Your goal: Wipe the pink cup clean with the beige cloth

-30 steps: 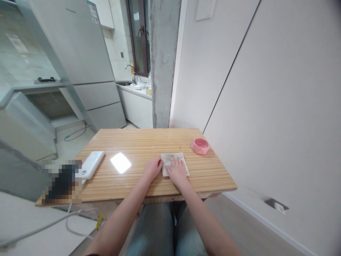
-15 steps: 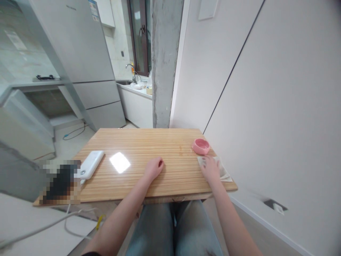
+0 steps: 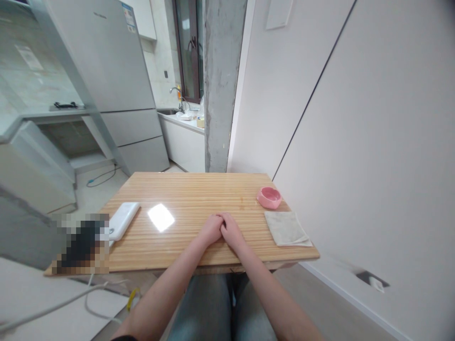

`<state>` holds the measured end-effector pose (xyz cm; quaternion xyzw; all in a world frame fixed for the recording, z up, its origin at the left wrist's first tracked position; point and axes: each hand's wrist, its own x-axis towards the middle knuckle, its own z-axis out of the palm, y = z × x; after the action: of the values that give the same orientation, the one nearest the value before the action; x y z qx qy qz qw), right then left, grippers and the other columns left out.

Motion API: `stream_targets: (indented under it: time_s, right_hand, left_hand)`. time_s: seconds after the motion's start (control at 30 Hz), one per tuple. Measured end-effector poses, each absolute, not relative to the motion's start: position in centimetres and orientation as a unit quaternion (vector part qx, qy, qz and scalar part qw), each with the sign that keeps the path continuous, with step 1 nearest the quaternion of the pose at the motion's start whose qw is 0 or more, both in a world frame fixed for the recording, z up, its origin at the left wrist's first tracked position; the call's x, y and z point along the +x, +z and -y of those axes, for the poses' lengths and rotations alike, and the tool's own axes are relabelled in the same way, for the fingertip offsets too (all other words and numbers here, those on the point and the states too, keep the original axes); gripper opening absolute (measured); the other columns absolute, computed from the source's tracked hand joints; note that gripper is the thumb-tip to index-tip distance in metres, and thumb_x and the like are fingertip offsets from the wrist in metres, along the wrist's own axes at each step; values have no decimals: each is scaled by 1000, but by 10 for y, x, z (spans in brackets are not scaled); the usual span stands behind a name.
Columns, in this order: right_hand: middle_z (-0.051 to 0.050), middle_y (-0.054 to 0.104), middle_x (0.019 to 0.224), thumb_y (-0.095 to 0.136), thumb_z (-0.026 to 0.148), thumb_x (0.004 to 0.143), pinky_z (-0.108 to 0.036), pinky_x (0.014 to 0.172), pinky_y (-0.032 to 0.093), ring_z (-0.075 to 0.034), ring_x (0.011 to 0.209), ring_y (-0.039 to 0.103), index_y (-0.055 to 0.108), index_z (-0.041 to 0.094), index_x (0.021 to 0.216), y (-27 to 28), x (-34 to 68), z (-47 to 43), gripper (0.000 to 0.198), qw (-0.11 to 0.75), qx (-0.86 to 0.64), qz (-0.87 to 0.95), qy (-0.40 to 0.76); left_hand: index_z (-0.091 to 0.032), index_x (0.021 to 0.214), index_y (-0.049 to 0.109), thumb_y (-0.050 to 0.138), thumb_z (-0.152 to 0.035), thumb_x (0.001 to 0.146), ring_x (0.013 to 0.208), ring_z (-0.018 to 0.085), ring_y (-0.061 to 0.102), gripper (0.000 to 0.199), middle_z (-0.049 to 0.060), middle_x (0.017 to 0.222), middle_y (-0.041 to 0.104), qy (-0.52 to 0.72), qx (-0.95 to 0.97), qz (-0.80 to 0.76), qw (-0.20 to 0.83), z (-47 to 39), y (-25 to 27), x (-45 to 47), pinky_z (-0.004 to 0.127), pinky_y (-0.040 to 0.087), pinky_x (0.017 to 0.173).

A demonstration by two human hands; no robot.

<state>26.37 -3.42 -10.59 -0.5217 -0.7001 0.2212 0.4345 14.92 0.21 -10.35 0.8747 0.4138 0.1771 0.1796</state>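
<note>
One left hand (image 3: 212, 228) and one right hand (image 3: 232, 231) touch near the front edge of one striped, light-brown wooden tabletop (image 3: 177, 189), fingers curled together. One folded beige cloth (image 3: 286, 228) lies along the right edge, near one pink, angular bowl (image 3: 269, 204). One white, rectangular device (image 3: 124, 219) lies leftward. Open room separates hands from cloth.

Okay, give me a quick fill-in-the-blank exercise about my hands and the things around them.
The left hand and right hand rest together on the ____.
From where the person sits, the cloth lies to the ____ of both hands.
The bowl just beyond the cloth is colored ____.
Missing words: table; right; pink.
</note>
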Motion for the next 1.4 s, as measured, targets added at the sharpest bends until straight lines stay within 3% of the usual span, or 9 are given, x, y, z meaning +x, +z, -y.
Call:
stream_targets:
  time_s: [0.6, 0.7, 0.83, 0.9, 1.0, 1.13, 1.23, 1.3, 1.4]
  right_hand:
    - [-7, 62, 108, 38, 10, 76, -35, 98, 42, -17, 105, 55, 58, 18, 109, -106, 260, 36, 40, 438, -517, 703, 216]
    - [-9, 59, 116, 36, 12, 79, -37, 100, 40, -18, 111, 52, 54, 18, 117, -99, 272, 37, 42, 454, -520, 705, 159]
    - [-13, 54, 124, 38, 18, 84, -47, 104, 32, -23, 120, 44, 47, 17, 126, -73, 328, 28, 43, 473, -612, 633, -21]
    - [-16, 47, 131, 42, 23, 84, -50, 105, 27, -27, 127, 35, 44, 14, 129, -62, 366, 21, 45, 423, -691, 580, -85]
    - [-15, 43, 136, 47, 32, 84, -52, 103, 26, -31, 130, 28, 52, 15, 119, -59, 414, 10, 39, 305, -769, 552, -103]
    - [-17, 51, 125, 50, 28, 84, -40, 101, 33, -26, 126, 36, 60, 11, 102, -73, 447, 2, 26, 198, -761, 615, -59]
    - [-18, 57, 117, 53, 24, 82, -37, 98, 36, -25, 119, 44, 60, 10, 97, -80, 447, -1, 22, 185, -759, 623, -45]
    - [-18, 57, 118, 54, 24, 82, -38, 98, 37, -25, 118, 47, 60, 10, 98, -80, 434, -2, 22, 198, -746, 634, -38]
    - [-17, 56, 120, 56, 23, 81, -40, 101, 36, -25, 120, 46, 59, 11, 103, -75, 395, -2, 25, 221, -683, 696, -14]
  left_hand:
    - [-13, 92, 65, 48, -9, 74, 94, 22, 60, 25, 12, 98, 67, 191, 873, -407, 188, -2, -100, 149, 34, 44, 86]
    - [-15, 88, 63, 47, -15, 79, 86, 19, 59, 18, 9, 90, 67, 207, 873, -396, 196, -1, -99, 148, 31, 44, 79]
    - [-19, 80, 59, 45, -25, 84, 73, 16, 55, 16, 3, 76, 62, 206, 874, -398, 189, 1, -96, 148, 28, 41, 71]
    - [-19, 79, 58, 45, -26, 84, 72, 15, 53, 15, 2, 75, 61, 207, 875, -395, 188, 1, -95, 148, 27, 40, 70]
    - [-19, 78, 57, 45, -26, 84, 70, 15, 52, 15, 1, 74, 60, 211, 873, -395, 195, 2, -93, 148, 26, 38, 68]
    - [-19, 79, 58, 45, -25, 84, 72, 15, 52, 15, 2, 75, 60, 212, 867, -400, 206, 4, -92, 147, 27, 39, 69]
    - [-19, 80, 59, 45, -25, 84, 74, 16, 53, 16, 2, 75, 61, 199, 862, -411, 221, 5, -91, 148, 28, 41, 73]
    - [-19, 88, 60, 45, -24, 84, 81, 17, 55, 16, 4, 83, 62, 209, 859, -410, 223, 7, -88, 149, 30, 43, 78]
    - [-19, 116, 53, 50, -22, 82, 114, 21, 47, 34, 10, 122, 54, 281, 856, -405, 155, 8, -76, 152, 36, 37, 96]
